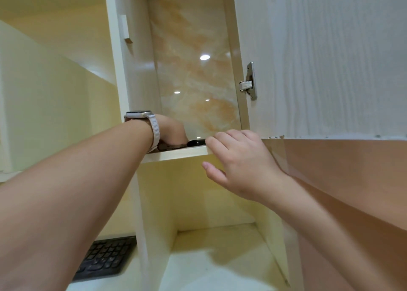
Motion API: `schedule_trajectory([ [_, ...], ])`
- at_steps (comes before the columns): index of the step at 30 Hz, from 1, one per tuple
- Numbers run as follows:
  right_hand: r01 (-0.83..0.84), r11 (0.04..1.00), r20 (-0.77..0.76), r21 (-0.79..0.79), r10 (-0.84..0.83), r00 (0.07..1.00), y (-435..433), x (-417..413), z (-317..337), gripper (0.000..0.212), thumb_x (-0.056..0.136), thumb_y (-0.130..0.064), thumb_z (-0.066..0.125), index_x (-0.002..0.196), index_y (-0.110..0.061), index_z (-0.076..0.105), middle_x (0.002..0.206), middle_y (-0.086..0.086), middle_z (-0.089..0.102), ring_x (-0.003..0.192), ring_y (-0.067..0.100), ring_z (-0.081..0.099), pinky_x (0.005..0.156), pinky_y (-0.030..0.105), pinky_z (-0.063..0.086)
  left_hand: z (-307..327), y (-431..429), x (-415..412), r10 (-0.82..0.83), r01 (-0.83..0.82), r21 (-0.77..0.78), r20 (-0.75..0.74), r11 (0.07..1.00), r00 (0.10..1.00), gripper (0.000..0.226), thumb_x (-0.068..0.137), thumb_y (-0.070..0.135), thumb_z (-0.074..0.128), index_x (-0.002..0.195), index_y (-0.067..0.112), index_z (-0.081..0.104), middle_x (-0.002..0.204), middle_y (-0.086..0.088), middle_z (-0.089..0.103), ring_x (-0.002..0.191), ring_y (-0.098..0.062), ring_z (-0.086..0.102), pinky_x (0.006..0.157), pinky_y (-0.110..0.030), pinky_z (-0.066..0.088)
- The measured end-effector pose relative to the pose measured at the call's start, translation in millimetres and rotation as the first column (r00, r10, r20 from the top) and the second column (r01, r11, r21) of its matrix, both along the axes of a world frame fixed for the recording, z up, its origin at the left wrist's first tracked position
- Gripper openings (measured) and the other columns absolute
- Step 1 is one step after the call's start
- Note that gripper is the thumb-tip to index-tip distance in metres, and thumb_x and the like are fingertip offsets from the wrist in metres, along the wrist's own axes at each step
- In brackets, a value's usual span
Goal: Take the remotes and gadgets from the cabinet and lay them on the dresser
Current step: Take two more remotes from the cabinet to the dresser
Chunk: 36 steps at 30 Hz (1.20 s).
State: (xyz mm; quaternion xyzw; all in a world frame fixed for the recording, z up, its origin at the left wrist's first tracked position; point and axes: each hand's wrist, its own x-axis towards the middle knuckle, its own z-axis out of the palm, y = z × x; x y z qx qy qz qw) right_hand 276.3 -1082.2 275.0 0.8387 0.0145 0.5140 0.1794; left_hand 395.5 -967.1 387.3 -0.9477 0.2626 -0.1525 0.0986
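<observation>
A remote or gadget (196, 142), dark and glossy, lay on the cabinet shelf (176, 154), only its edge showing between the two hands, so what it was exactly could not be told. Nearest, a black keyboard (105, 258) sat low on the white surface at the left. Above it the right hand (237, 163) hung at the shelf's front lip, fingers loosely curled and apart, thumb stretched below the board, gripping nothing. The left hand (172, 131), with a pale watch (143, 119) strapped at the wrist, reached over the shelf; its fingers were hidden behind the board, perhaps closed on something dark. Behind stood the marbled back panel (193, 59), and the open door (330, 59) with its hinge (250, 81).
</observation>
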Motion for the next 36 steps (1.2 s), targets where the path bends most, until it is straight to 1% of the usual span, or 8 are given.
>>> schedule_trajectory([
  [5, 0.039, 0.997, -0.108, 0.069, -0.031, 0.994, 10, -7, 9, 0.054, 0.091, -0.054, 0.025, 0.105, -0.016, 0.062, 0.096, 0.001, 0.064, 0.09, 0.028, 0.059, 0.078, 0.04, 0.041, -3, 11, -4, -0.069, 0.074, -0.112, 0.043, 0.991, 0.997, 0.035, 0.09, 0.035, 0.052, 0.104, 0.004, 0.061, 0.085, -0.008, 0.063, 0.076, -0.027, 0.06, 0.06, -0.029, 0.043],
  [11, 0.014, 0.938, -0.178, 0.345, 0.051, 0.983, 26, -14, 33, 0.033, 0.099, -0.043, 0.028, 0.108, -0.023, 0.053, 0.106, 0.0, 0.053, 0.104, 0.025, 0.049, 0.084, 0.04, 0.043, 3, 31, -22, -0.153, 0.188, -0.124, 0.248, 0.974, 0.957, 0.021, 0.079, 0.026, 0.066, 0.087, 0.006, 0.062, 0.07, -0.007, 0.055, 0.062, -0.023, 0.05, 0.045, -0.025, 0.034],
  [14, 0.078, 0.905, -0.238, 0.418, 0.026, 0.971, 29, -11, 44, 0.037, 0.097, -0.044, 0.032, 0.12, -0.023, 0.052, 0.119, 0.002, 0.052, 0.109, 0.025, 0.05, 0.083, 0.041, 0.045, 7, 47, -31, -0.195, 0.269, -0.133, 0.406, 0.954, 0.893, 0.027, 0.081, 0.03, 0.072, 0.083, 0.005, 0.06, 0.074, -0.007, 0.052, 0.059, -0.019, 0.047, 0.044, -0.027, 0.032],
  [19, 0.153, 0.861, -0.382, 0.485, 0.052, 0.923, 34, 6, 68, 0.051, 0.095, -0.052, 0.036, 0.139, -0.027, 0.044, 0.14, 0.003, 0.046, 0.122, 0.026, 0.047, 0.098, 0.045, 0.043, -1, 76, -37, -0.259, 0.496, -0.339, 0.551, 0.799, 0.793, 0.036, 0.078, 0.036, 0.073, 0.092, 0.014, 0.049, 0.1, -0.006, 0.039, 0.071, -0.024, 0.05, 0.059, -0.031, 0.037],
  [25, 0.246, 0.837, -0.644, 0.489, 0.157, 0.749, 44, 16, 84, 0.053, 0.096, -0.056, 0.034, 0.143, -0.035, 0.043, 0.152, -0.006, 0.04, 0.139, 0.02, 0.035, 0.115, 0.042, 0.025, -23, 106, -31, -0.305, 0.717, -0.383, 0.715, 0.582, 0.629, 0.053, 0.08, 0.035, 0.069, 0.124, 0.014, 0.049, 0.106, -0.008, 0.055, 0.097, -0.027, 0.052, 0.07, -0.033, 0.039],
  [29, 0.235, 0.838, -0.637, 0.493, 0.163, 0.754, 44, 16, 81, 0.049, 0.095, -0.056, 0.036, 0.135, -0.034, 0.052, 0.142, -0.005, 0.05, 0.13, 0.019, 0.044, 0.112, 0.041, 0.031, -42, 118, -28, -0.313, 0.749, -0.457, 0.708, 0.481, 0.633, 0.068, 0.081, 0.038, 0.071, 0.139, 0.02, 0.04, 0.11, -0.005, 0.053, 0.096, -0.023, 0.051, 0.071, -0.027, 0.032],
  [34, 0.057, 0.85, -0.454, 0.523, 0.221, 0.863, 47, 4, 69, 0.031, 0.09, -0.056, 0.052, 0.102, -0.032, 0.065, 0.096, -0.008, 0.067, 0.089, 0.015, 0.063, 0.077, 0.032, 0.05, -69, 125, -28, -0.297, 0.739, -0.576, 0.68, 0.349, 0.671, 0.077, 0.077, 0.037, 0.077, 0.142, 0.019, 0.04, 0.107, 0.0, 0.047, 0.091, -0.016, 0.045, 0.072, -0.019, 0.027],
  [36, -0.021, 0.859, -0.374, 0.511, 0.244, 0.895, 51, -6, 61, 0.027, 0.088, -0.051, 0.061, 0.1, -0.029, 0.067, 0.089, -0.014, 0.066, 0.083, 0.008, 0.063, 0.073, 0.029, 0.052, -81, 125, -31, -0.319, 0.74, -0.622, 0.668, 0.256, 0.672, 0.076, 0.076, 0.033, 0.079, 0.14, 0.017, 0.042, 0.107, 0.005, 0.045, 0.093, -0.009, 0.039, 0.074, -0.015, 0.026],
])
